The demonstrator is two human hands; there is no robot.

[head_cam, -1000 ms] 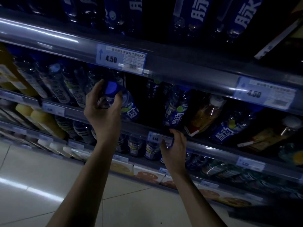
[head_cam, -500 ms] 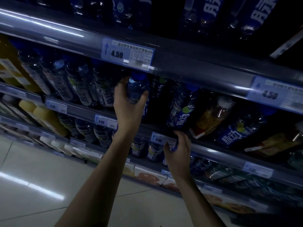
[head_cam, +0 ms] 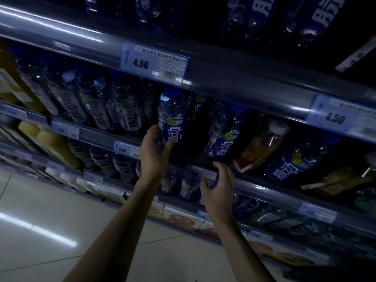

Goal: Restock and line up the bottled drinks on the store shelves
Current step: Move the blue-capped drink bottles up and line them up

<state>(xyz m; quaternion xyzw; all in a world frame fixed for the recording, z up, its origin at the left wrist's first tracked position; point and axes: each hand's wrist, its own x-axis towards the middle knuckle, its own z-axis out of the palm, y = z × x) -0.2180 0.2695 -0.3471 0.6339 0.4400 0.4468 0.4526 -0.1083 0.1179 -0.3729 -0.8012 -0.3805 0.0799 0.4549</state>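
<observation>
A blue-labelled drink bottle (head_cam: 172, 117) with a blue cap stands upright on the middle shelf (head_cam: 101, 137). My left hand (head_cam: 154, 147) grips its lower part from below and the left. To its right a second blue bottle (head_cam: 223, 133) leans, then an amber bottle (head_cam: 262, 143) and another blue one (head_cam: 293, 165) lie tilted. My right hand (head_cam: 219, 186) rests on the shelf's front rail at a price tag (head_cam: 199, 173), fingers curled over the edge. Left of the held bottle a row of similar bottles (head_cam: 97, 106) stands.
The shelf above (head_cam: 244, 82) carries 4.50 price tags (head_cam: 154, 64) and more blue bottles (head_cam: 317, 19). Lower shelves hold dark bottles (head_cam: 101, 159), yellow bottles (head_cam: 55, 143) and boxed goods (head_cam: 183, 218). Pale tiled floor (head_cam: 50, 231) spreads at the lower left.
My left hand has carried the blue bottle rightward from the left row and set it upright deeper on the shelf, sliding down to its lower part. My right hand stays at the rail.
</observation>
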